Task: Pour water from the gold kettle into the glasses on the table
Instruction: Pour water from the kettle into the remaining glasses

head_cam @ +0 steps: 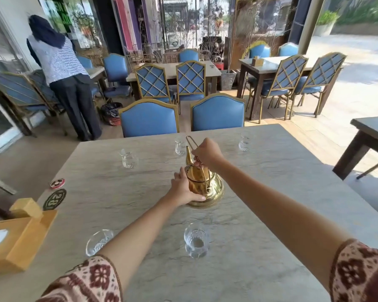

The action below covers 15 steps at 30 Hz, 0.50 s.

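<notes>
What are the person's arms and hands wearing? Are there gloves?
No gloves. The left hand and right hand are bare, and no rings or watch show. Both forearms are bare too. Only near the bottom edge do sleeves appear: the left sleeve and right sleeve are loose cloth, pale pink with dark red-brown flower shapes and a dark patterned band at the cuff.

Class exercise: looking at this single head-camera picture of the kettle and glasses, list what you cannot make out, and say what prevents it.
- Water level inside the gold kettle: opaque metal wall, head view.
- The kettle's near-left side: covered by the left hand.
- The handle's grip: wrapped by the right hand.
- Near-left glass: partly behind the left forearm.
- Whether the far-right glass holds water: too small and glary.
</notes>
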Each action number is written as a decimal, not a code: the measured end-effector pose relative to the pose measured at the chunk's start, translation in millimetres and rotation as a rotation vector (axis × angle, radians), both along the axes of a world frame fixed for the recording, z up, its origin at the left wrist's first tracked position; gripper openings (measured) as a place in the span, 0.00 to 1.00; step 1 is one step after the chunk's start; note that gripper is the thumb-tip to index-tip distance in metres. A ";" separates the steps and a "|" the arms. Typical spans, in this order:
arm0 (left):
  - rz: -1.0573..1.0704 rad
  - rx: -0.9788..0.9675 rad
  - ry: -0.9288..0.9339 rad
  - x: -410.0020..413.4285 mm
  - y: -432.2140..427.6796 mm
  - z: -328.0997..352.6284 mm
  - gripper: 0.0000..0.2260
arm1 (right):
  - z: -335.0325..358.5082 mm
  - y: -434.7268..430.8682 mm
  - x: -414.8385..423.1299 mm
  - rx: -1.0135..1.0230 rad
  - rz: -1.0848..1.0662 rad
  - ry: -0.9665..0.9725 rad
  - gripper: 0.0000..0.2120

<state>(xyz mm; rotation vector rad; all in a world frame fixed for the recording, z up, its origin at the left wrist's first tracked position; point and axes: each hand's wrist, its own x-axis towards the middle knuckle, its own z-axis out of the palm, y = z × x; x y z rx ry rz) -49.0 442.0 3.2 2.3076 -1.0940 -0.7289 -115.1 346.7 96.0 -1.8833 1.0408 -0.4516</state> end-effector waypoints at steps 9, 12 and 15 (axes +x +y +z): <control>-0.051 -0.048 -0.048 48.6 1.5 -46.6 0.64 | -50.4 4.6 44.2 -0.004 -0.100 0.024 0.08; -0.080 -0.058 -0.065 58.5 -1.8 -55.0 0.64 | -61.3 1.3 54.2 -0.017 -0.115 0.030 0.08; -0.109 -0.041 -0.048 68.8 -10.6 -63.3 0.63 | -70.9 -4.2 63.2 -0.036 -0.143 0.023 0.09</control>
